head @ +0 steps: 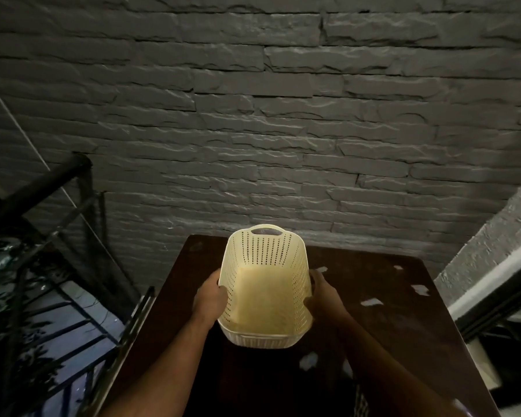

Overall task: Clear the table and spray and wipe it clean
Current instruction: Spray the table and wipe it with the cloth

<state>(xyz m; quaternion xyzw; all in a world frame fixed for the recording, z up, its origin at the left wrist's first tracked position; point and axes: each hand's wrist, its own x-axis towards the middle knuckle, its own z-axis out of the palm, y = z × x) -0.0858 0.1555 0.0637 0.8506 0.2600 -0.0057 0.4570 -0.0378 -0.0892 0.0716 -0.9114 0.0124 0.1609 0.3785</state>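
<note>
Dim light falls on the dark wooden table [388, 332] pushed against a grey stone wall [253, 115]. Over its middle I carry the cream perforated basket [265, 284], tipped so its empty inside faces me. My left hand [211, 299] curls over one long rim and my right hand [319, 284] clasps the other side (its fingers are mostly hidden behind the basket wall), so it stays level and balanced. Scraps of white paper [372, 302] lie scattered to the right; I judge the basket is for gathering them. Black railing [57, 236] runs along my left.
</note>
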